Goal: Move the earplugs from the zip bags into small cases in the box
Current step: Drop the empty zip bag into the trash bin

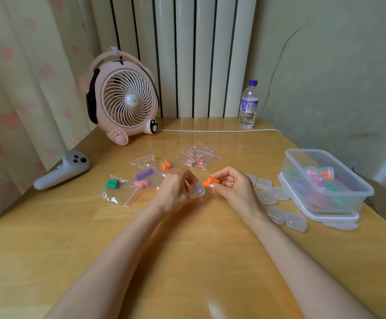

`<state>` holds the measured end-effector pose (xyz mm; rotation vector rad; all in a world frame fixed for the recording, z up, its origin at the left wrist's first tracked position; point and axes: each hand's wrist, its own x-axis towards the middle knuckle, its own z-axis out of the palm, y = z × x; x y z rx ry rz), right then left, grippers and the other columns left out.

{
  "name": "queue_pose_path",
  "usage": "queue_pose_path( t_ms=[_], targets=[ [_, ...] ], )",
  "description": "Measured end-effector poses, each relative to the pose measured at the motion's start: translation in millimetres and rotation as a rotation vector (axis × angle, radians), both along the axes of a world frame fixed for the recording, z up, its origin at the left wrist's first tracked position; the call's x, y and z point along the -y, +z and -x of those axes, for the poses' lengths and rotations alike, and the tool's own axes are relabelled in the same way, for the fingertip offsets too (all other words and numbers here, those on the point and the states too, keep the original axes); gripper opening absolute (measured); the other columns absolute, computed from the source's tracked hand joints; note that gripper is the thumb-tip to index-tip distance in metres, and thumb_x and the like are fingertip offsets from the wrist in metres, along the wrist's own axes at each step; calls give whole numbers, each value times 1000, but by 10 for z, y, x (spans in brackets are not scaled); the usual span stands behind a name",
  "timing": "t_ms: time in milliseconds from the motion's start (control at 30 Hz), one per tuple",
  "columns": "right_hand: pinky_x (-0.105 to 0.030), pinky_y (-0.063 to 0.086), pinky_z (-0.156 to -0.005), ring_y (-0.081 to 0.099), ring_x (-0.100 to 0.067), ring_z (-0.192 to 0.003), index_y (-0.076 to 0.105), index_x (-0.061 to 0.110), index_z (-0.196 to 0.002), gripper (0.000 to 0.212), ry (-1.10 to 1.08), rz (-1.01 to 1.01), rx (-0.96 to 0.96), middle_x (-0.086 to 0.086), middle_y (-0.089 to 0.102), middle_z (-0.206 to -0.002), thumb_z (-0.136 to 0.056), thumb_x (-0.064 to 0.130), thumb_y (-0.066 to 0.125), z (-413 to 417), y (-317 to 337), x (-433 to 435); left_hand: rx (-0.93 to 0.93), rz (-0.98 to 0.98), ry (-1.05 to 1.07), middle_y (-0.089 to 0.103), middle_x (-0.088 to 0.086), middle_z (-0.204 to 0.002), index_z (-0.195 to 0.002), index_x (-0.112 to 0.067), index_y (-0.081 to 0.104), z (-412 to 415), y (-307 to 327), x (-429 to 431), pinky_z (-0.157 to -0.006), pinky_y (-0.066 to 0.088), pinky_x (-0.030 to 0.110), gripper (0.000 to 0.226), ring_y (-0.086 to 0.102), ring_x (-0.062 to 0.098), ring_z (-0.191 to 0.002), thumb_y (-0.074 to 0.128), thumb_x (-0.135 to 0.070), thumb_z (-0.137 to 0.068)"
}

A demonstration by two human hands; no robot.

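The orange foam earplugs [208,182] (what looks like a pair, though they overlap too closely to be sure) are sitting pinched in the grip of the right hand [233,187], thumb and fingertips closing on their near ends while the free ends are pointing toward the small clear plastic case [197,191]. The left hand [175,192] is cradling that case just above the wooden counter [187,261], its grip curling round the shell; whether the lid is fully open I cannot tell, since the fingers are hiding the hinge. The plugs and the case mouth are almost touching, so the step in hand is likely the insertion. The risk is lying right here: foam squeezed in a pinch is apt to spring back, and a plug entering tilted could be popping off the rim and rolling across the glossy top — or the case could be twisting in so light a hold. Behind the hands, clear zip bags [118,192] are lying scattered, some still holding green, purple, pink and orange plugs. To the right, empty clear cases [277,214] are waiting beside the transparent plastic box [302,150], which is already holding several filled ones.
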<state>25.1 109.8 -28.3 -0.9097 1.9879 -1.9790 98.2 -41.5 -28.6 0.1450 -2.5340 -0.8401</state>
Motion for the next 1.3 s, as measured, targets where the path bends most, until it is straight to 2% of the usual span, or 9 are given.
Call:
queue_pose_path(
  t_ms=[233, 333, 600, 767, 867, 967, 1100, 1200, 1300],
  targets=[
    [-21, 55, -65, 69, -12, -75, 57, 10, -82, 20, -7, 20, 101, -7, 66, -81, -81, -9, 62, 20, -16, -8, 34, 46, -27, 65, 8, -88, -91, -5, 64, 38, -54, 1, -61, 45, 26, 39, 54, 17, -64, 85, -21, -63],
    [-23, 57, -66, 68, -17, -75, 57, 9, -83, 19, -22, -23, 90, -8, 64, -81, -82, -9, 62, 19, -30, 1, 76, 72, 12, 66, 2, -92, -94, -11, 63, 25, -45, -8, -66, 49, 32, 42, 56, 15, -69, 84, -32, -64],
    [-17, 54, -66, 65, -1, -67, 57, 7, -86, 17, -44, 24, 66, -4, 64, -79, -82, -9, 62, 16, -14, -7, 124, 123, 124, 62, -11, -93, -97, -23, 59, -2, -20, -70, -65, 43, 29, 52, 61, 13, -84, 81, -50, -58],
    [-20, 54, -61, 66, -8, -67, 56, 10, -85, 18, -81, -42, 56, -4, 63, -80, -83, -8, 60, 41, -45, -14, 143, 301, 155, 66, -7, -98, -112, -25, 54, -25, -14, -99, -70, 45, 30, 62, 60, 15, -95, 63, -67, -67],
    [-24, 53, -59, 65, -15, -63, 55, 15, -81, 21, -99, -101, 51, -5, 63, -80, -84, -6, 60, 57, -51, -15, 180, 396, 172, 64, -6, -101, -107, -23, 57, -24, -16, -99, -68, 42, 29, 63, 58, 17, -99, 55, -72, -69],
    [-27, 53, -56, 63, -20, -58, 53, 14, -80, 21, -111, -117, 69, -10, 62, -83, -83, -6, 61, 62, -52, -23, 189, 387, 176, 64, -2, -102, -103, -20, 61, -35, -8, -100, -69, 43, 31, 54, 60, 22, -97, 46, -68, -80],
    [-27, 52, -46, 65, -23, -52, 52, 15, -82, 19, -120, -179, 68, -3, 61, -85, -86, -2, 59, 56, -46, -45, 168, 383, 274, 68, 5, -103, -111, -20, 57, -48, 51, -80, -72, 43, 32, 29, 61, 29, -99, 43, -41, -96],
    [-28, 51, -44, 66, -24, -52, 50, 14, -85, 17, -123, -204, 58, 3, 60, -84, -88, -2, 55, 46, -42, -49, 193, 392, 234, 69, 2, -103, -108, -25, 60, -72, 77, -51, -71, 44, 30, 20, 61, 26, -98, 47, -26, -92],
    [-34, 57, -53, 69, -27, -60, 50, 14, -85, 18, -102, -197, 55, 1, 61, -86, -89, -2, 54, 40, -41, -32, 211, 375, 167, 68, -5, -101, -105, -29, 64, -94, 106, -41, -69, 43, 29, 24, 60, 21, -96, 49, -20, -88]
  ],
)
